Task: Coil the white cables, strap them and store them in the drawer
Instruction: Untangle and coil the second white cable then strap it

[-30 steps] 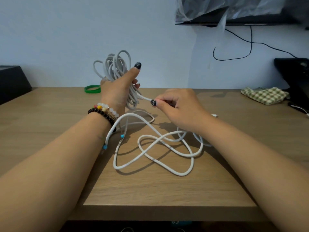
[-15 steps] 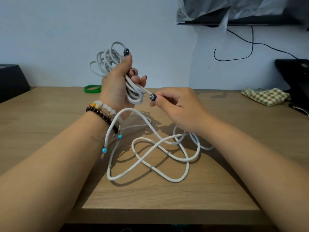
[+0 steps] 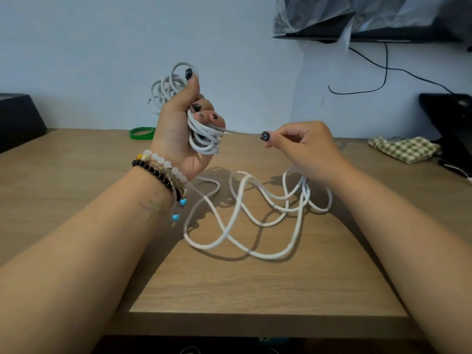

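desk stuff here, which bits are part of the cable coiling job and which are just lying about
Part of the job:
- white round cable, coiled bundle gripped in the left hand
- its loose loops on the wooden table
- right hand pinching the strand

Just lying about:
- green rubber ring
- green checked cloth
- black wall cable
- black box at left

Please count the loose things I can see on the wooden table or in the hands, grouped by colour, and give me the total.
White: 1, the white cable, its coiled part gripped in the left hand and a strand pinched by the right hand.
Green: 1, the green band lying on the table.
Green-and-cream check: 1, the folded cloth.
Total: 3
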Motion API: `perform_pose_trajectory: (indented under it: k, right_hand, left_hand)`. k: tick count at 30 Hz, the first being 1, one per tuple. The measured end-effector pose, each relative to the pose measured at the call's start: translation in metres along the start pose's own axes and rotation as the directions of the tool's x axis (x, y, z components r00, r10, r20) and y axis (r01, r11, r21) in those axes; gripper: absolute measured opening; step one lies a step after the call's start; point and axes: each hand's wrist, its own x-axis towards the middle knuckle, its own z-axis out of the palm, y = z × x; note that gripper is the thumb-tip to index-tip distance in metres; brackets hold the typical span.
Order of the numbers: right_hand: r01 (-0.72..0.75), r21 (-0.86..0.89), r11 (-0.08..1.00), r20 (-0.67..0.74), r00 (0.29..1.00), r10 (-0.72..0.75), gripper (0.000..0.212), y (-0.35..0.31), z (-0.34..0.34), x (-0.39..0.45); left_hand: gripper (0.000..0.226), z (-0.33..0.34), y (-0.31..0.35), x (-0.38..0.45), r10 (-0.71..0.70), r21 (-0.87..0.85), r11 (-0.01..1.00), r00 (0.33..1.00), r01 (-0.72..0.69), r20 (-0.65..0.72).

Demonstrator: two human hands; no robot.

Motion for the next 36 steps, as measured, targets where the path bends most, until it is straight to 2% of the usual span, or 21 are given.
perform_pose_trajectory:
  k: [3, 6, 9, 17, 24, 28, 31, 36]
  right_hand:
    - [-0.014, 0.01, 1.0, -0.103, 0.995, 0.015, 0.018, 0.005, -0.001, 0.002]
    - [0.014, 0.034, 0.999, -0.13, 0.991, -0.01, 0.01, 0.003, 0.003, 0.0]
    - [0.095, 0.073, 0.993, -0.148, 0.985, -0.083, 0.012, -0.003, 0.005, -0.003]
    - [0.155, 0.157, 0.975, -0.108, 0.984, -0.139, 0.015, -0.016, 0.006, -0.009]
    - [0.065, 0.217, 0.974, 0.043, 0.996, -0.076, 0.007, -0.024, 0.008, -0.014]
    - [-0.007, 0.241, 0.971, 0.156, 0.987, -0.032, 0.008, -0.025, 0.005, -0.016]
    - [-0.004, 0.156, 0.988, 0.167, 0.986, -0.022, 0.007, -0.025, 0.003, -0.014]
    - [-0.012, 0.153, 0.988, 0.209, 0.978, -0.021, 0.016, -0.027, 0.003, -0.014]
  left_hand:
    - [0.038, 0.002, -0.002, -0.002, 0.013, 0.117, 0.993, 1.0, -0.011, -0.011]
    - [0.035, 0.002, -0.004, -0.002, 0.047, 0.234, 0.971, 0.999, -0.041, -0.022]
    - [0.032, -0.004, -0.003, 0.0, 0.092, 0.287, 0.956, 0.991, -0.061, -0.097]
    - [0.024, -0.013, -0.008, 0.001, 0.123, 0.475, 0.879, 0.979, -0.032, -0.162]
    - [0.015, -0.011, -0.019, -0.002, 0.191, 0.732, 0.681, 0.969, -0.015, -0.158]
    - [0.016, -0.01, -0.026, -0.002, 0.165, 0.726, 0.687, 0.976, -0.009, -0.143]
    - [0.02, -0.012, -0.028, -0.001, 0.103, 0.686, 0.727, 0.984, 0.025, -0.145]
    - [0.026, -0.009, -0.029, -0.002, -0.04, 0.593, 0.796, 0.988, 0.123, -0.151]
